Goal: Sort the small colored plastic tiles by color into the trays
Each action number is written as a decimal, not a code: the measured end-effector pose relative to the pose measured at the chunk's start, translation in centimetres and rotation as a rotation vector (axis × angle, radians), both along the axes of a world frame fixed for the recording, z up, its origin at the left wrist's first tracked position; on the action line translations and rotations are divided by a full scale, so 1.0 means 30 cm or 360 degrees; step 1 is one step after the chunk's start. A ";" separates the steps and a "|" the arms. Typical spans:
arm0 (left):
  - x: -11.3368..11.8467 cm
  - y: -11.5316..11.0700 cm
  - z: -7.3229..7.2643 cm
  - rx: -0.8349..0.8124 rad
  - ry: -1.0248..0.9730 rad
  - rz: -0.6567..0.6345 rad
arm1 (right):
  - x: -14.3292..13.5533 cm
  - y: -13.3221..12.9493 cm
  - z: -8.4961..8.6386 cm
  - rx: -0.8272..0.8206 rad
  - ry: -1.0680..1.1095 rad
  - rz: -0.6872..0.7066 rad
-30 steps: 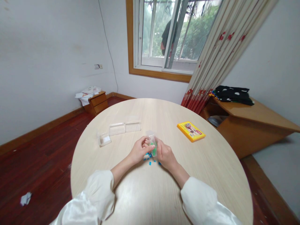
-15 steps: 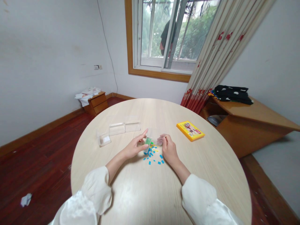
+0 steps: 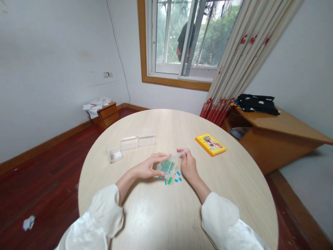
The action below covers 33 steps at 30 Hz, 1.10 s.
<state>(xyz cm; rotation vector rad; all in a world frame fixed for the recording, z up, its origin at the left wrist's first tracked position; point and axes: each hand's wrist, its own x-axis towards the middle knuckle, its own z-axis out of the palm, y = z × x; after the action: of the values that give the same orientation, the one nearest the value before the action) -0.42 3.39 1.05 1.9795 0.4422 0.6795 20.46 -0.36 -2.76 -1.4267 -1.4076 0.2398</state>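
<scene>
Above the table's middle, my left hand [image 3: 147, 167] is closed around a clear plastic box [image 3: 170, 169], thumb on its near side and fingers on the far side. The box is tilted, and green pieces show through its wall; whether they lie inside or under it I cannot tell. My right hand [image 3: 188, 163] pinches the clear lid [image 3: 183, 152] on the box's right side. Small blue building bricks [image 3: 178, 173] lie loose on the table below, and a longer green brick [image 3: 170, 180] rests among them. Some yellow bits are partly hidden behind the box.
Clear plastic trays [image 3: 129, 142] stand at the table's back left, with a smaller clear box [image 3: 116, 155] nearby. A yellow box with a printed picture [image 3: 211, 144] lies to the right on the round table [image 3: 161, 215]. Outside the window stands a person [image 3: 183, 41].
The clear box has tipped over toward the right and the near side, its lid turning with it. A green brick now lies on the table in front of it, among the blue ones.
</scene>
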 end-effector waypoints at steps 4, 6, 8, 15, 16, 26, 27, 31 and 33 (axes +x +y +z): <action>0.001 0.006 0.001 -0.0106 -0.0095 0.0028 | -0.012 -0.014 0.019 0.0065 0.0038 0.0000; 0.007 0.011 -0.008 -0.0303 -0.0254 0.0096 | -0.020 -0.018 0.022 0.0087 0.0041 0.0024; 0.016 0.010 -0.015 -0.0568 -0.0464 0.0203 | -0.027 -0.019 0.024 0.0108 0.0028 0.0046; 0.048 -0.015 -0.008 -0.1181 -0.0807 0.0516 | -0.041 -0.041 0.064 0.0355 -0.0281 -0.0142; 0.052 -0.018 -0.009 -0.1189 -0.0813 0.0536 | -0.045 -0.048 0.070 0.0353 -0.0352 -0.0075; 0.069 -0.006 -0.059 -0.0886 -0.0688 0.0477 | -0.048 -0.040 0.056 0.0329 -0.0819 0.0160; 0.066 0.007 -0.069 -0.0782 -0.0677 0.0562 | -0.030 -0.032 0.051 0.0334 -0.0828 0.0079; 0.029 0.071 -0.105 -0.0180 -0.0504 0.1081 | 0.071 0.006 0.024 0.0249 -0.0903 -0.0260; 0.003 0.099 -0.117 0.0115 -0.0346 0.1280 | 0.119 0.025 0.009 0.0158 -0.0939 -0.0363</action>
<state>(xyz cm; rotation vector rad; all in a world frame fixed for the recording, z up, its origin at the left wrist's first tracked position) -0.34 6.35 -2.45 1.7296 1.1093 1.4036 24.02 0.39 -2.48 -1.6314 -1.6701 -0.4261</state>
